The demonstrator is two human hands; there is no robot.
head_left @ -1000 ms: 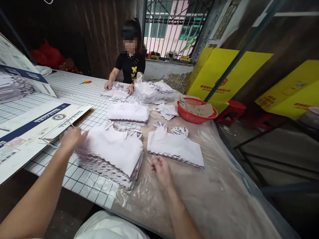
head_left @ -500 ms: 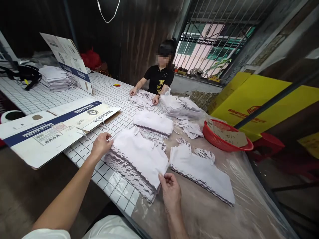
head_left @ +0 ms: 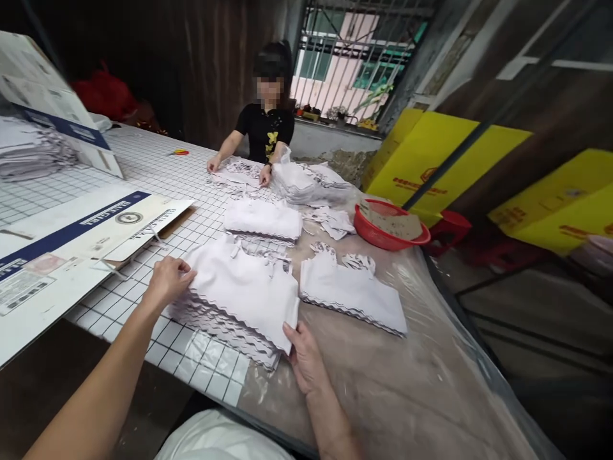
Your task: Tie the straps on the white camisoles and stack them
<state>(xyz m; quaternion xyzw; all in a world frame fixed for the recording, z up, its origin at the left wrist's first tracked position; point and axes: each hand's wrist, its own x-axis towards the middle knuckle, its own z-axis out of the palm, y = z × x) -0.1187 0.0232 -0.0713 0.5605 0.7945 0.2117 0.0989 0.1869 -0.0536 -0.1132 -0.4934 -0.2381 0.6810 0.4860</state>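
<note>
A white garment piece (head_left: 244, 278) with a wavy lower edge and thin straps lies on top of a stack of similar pieces (head_left: 215, 326). At its left corner, my left hand (head_left: 170, 280) pinches the cloth between thumb and fingers. My right hand (head_left: 304, 358) grips the opposite, near right corner, thumb on top and fingers partly hidden beneath. Just right of the stack lies a second pile of white pieces (head_left: 354, 291). Another folded white pile (head_left: 263, 220) sits behind it.
Flattened white-and-blue cardboard (head_left: 105, 236) lies left on the gridded table (head_left: 215, 370). A red basket (head_left: 390, 237) holding cardboard stands at the right. Across the table, a co-worker (head_left: 265, 121) handles white pieces near scissors (head_left: 180, 152). Clear plastic sheeting (head_left: 383, 396) covers the right side.
The camera view has turned to the right, so things sit further left in the picture. My right hand has closed more fully on the garment's corner; my left hand keeps its pinch.
</note>
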